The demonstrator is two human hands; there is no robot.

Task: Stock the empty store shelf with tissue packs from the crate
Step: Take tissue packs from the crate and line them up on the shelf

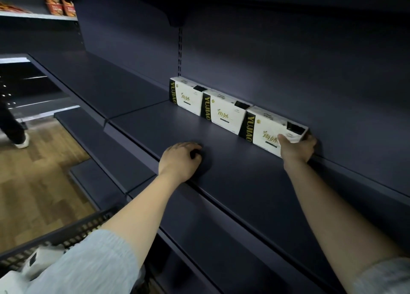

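Three white tissue packs with black and gold "YUJIAO" ends stand in a row against the back wall of the dark shelf (221, 160). The left pack (185, 95) and middle pack (226, 110) stand free. My right hand (298, 148) grips the right end of the third pack (269, 131), thumb on its front face and fingers behind it. My left hand (180, 158) rests on the shelf board near its front edge, fingers curled under, holding nothing. The black crate (73, 231) sits at the lower left with white packs inside, partly hidden by my left sleeve.
Dark shelf boards run above and below this one. Red snack bags (60, 3) stand on a higher shelf at the upper left. Another person's leg and shoe (18, 136) are on the wooden floor at the left.
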